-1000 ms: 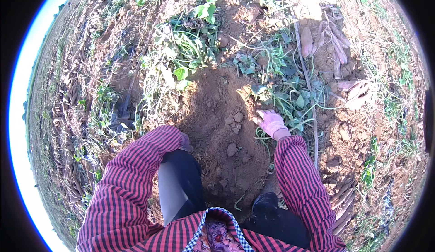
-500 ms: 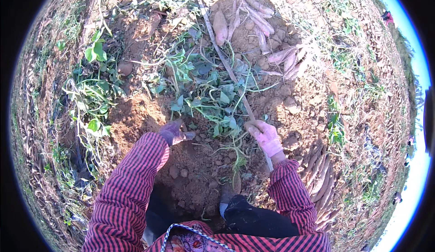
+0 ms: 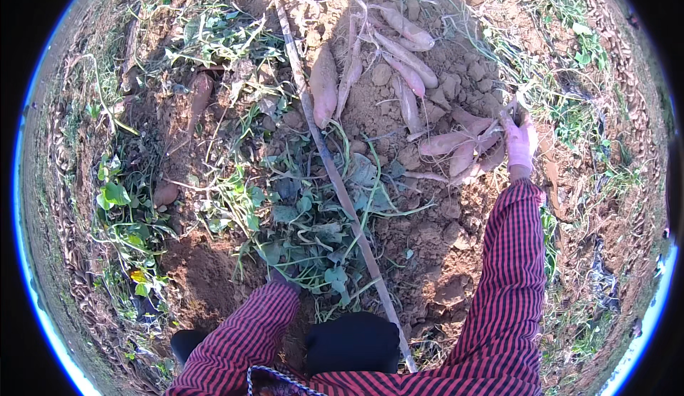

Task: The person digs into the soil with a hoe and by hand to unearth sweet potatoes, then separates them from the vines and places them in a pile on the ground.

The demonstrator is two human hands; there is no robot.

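My right hand (image 3: 522, 144), in a pink glove, is at the right of the dug soil. Its fingers are closed around the stem end of a cluster of sweet potatoes (image 3: 462, 155) lying on the soil. My left hand (image 3: 286, 279), in a dark glove, is low at the edge of the green vines (image 3: 313, 232); leaves hide its fingers. Between my arms a long wooden pole (image 3: 335, 175) lies slanting across the vines, with neither hand on it. More sweet potatoes (image 3: 406, 58) rest beyond the vines, joined by thin roots.
A single sweet potato (image 3: 324, 86) lies beside the pole. Another reddish root (image 3: 201, 97) shows in the soil at the left. Leafy vines (image 3: 114, 196) line the left side, and dry stalks and weeds (image 3: 570, 118) the right. My dark-clothed knee (image 3: 353, 342) is near the bottom.
My right hand has let go of the pole and reached far right to the sweet potato cluster. The pole now lies across the vines. My body has lowered and the view has shifted forward.
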